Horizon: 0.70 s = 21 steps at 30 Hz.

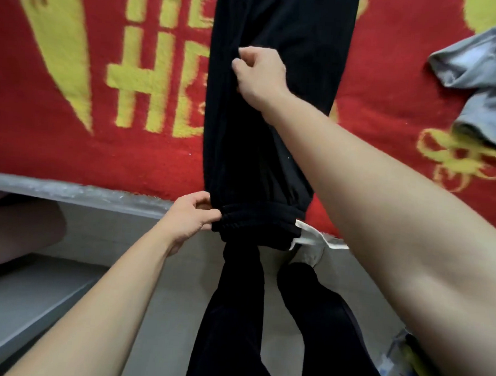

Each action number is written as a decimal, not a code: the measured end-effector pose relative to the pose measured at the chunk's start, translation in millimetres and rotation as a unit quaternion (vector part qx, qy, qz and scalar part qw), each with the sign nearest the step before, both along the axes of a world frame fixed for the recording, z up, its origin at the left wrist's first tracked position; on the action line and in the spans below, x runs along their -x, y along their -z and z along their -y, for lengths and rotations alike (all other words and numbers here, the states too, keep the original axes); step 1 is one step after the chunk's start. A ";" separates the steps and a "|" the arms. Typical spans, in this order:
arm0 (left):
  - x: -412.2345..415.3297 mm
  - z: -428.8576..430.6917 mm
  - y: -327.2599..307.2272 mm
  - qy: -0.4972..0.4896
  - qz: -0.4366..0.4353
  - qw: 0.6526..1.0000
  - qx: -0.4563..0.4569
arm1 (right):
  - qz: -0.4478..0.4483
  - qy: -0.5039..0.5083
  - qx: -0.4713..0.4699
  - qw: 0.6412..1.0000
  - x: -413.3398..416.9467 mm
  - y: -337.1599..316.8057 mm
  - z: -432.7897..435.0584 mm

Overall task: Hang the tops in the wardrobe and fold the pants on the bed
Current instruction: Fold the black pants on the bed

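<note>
Across a red blanket (pixel 70 155), black pants (pixel 272 137) lay stretched out, folding unfinished; left hand (pixel 186 217) pinched the elastic end, right hand (pixel 261 73) pinched midway

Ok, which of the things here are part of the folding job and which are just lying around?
In the job: black pants, left hand, right hand, grey garment.
Just lying about: red blanket, colourful clutter on the floor.

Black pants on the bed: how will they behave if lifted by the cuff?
Probably floppy: the black pants bunch where the right hand pinches them. Likely light, since the left hand holds the elastic cuff with a fingertip pinch. They may drag rather than slide on the fuzzy red blanket.
</note>
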<state>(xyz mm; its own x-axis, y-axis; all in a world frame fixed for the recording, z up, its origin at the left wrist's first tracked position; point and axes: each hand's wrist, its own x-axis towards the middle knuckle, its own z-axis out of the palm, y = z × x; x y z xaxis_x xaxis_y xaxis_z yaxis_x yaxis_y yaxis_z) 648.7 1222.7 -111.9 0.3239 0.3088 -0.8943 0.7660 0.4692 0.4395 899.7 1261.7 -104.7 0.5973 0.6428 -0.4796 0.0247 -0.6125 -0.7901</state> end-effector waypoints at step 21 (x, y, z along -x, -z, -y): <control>1.0 13.2 31.1 -0.115 -0.085 0.990 -0.009 | 0.140 0.086 0.284 0.945 103.5 39.4 207.2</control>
